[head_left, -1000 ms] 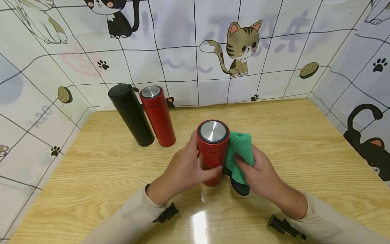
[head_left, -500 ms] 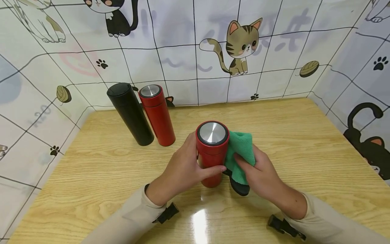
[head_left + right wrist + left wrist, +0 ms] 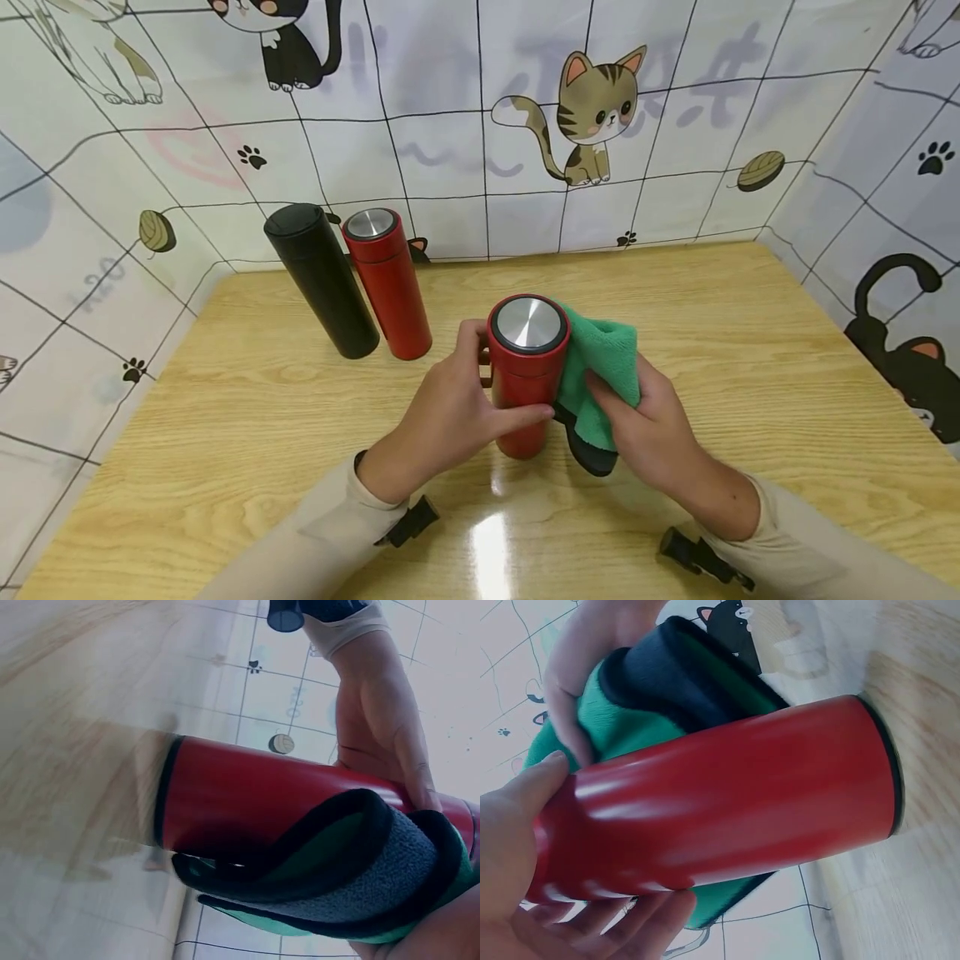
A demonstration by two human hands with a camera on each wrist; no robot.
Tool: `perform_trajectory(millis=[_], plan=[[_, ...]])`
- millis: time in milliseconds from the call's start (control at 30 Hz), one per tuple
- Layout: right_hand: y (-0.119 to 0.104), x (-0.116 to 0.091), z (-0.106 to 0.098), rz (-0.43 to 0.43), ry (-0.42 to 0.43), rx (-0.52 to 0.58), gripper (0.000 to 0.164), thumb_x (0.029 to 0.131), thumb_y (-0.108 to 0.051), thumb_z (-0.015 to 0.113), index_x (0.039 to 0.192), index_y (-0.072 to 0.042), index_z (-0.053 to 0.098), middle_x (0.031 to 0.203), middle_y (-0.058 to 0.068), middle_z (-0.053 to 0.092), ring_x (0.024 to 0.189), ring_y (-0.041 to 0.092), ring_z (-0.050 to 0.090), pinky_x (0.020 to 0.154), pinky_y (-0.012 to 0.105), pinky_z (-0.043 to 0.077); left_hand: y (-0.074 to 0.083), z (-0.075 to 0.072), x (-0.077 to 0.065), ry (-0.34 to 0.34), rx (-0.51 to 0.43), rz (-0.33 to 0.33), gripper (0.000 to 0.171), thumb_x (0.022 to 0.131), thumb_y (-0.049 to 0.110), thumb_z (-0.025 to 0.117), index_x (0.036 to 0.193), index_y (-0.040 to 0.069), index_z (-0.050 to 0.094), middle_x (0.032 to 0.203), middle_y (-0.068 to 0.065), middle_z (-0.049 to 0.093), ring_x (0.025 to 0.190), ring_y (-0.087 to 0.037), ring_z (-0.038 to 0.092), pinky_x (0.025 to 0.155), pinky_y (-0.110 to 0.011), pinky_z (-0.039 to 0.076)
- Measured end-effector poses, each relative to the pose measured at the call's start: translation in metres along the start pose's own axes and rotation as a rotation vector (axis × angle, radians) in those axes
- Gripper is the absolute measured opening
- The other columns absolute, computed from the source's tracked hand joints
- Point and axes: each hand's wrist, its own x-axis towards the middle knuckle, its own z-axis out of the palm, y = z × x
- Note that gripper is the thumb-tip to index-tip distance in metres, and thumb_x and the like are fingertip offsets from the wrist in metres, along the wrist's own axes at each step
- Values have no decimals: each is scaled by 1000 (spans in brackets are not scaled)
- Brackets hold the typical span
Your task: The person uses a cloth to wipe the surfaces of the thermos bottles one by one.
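A red thermos flask [image 3: 522, 392] with a silver-topped lid stands close to upright at mid-table; whether its base touches the wood I cannot tell. My left hand [image 3: 446, 417] grips it from the left, thumb across the front, fingers behind. In the left wrist view the flask body [image 3: 727, 802] shows down to its dark base ring. My right hand [image 3: 651, 425] holds a folded green cloth [image 3: 607, 358] against the flask's right side. The cloth's dark border and grey-blue underside [image 3: 367, 877] show in the right wrist view. Some right fingers are hidden behind the cloth.
To the left rear stand a black flask [image 3: 322, 283] and another red flask [image 3: 390, 287], side by side. The wooden table [image 3: 712, 333] meets a cat-patterned covering [image 3: 442, 158] at the back and sides.
My right hand and the cloth have shifted slightly right, and more of the cloth shows behind the flask. The gripped flask moves only a little. The two rear flasks stay put.
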Motion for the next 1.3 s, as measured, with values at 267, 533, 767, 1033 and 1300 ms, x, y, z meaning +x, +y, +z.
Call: perform_trajectory(millis=[267,533,767,1033,1300], plan=[[7,3,-1,76,-64,-64,42,104,-10,49,145,-5,45,140,11,58,119,8,62,95,18,51,0,-4,0,-25,36,-11,84,76,36,87,142,14,40,131,4,56,110,-13,60,80,-24,59],[4,1,-1,33,-21,-39,42,104,-8,49,145,-5,46,138,12,58,117,-1,59,95,15,50,-1,-5,0,-37,47,21,87,79,34,84,148,17,34,132,6,54,115,-10,58,81,-25,59],[7,3,0,59,-68,-44,42,104,-9,49,145,-6,45,140,11,57,117,0,60,95,18,51,-2,-4,-1,-7,50,55,93,77,30,83,149,14,26,125,1,62,108,-13,62,80,-24,59],[2,-1,0,38,-9,-41,42,103,-8,50,145,-6,47,139,11,58,118,-1,59,96,16,50,1,-5,-1,-75,53,35,90,80,30,78,152,17,25,128,9,59,109,-8,65,85,-23,57],[8,0,2,60,-124,-100,40,104,-9,48,143,-5,46,131,11,63,103,12,64,88,24,55,2,-3,-2,-58,41,23,99,77,43,85,152,22,23,133,9,58,114,-7,61,92,-33,57]])
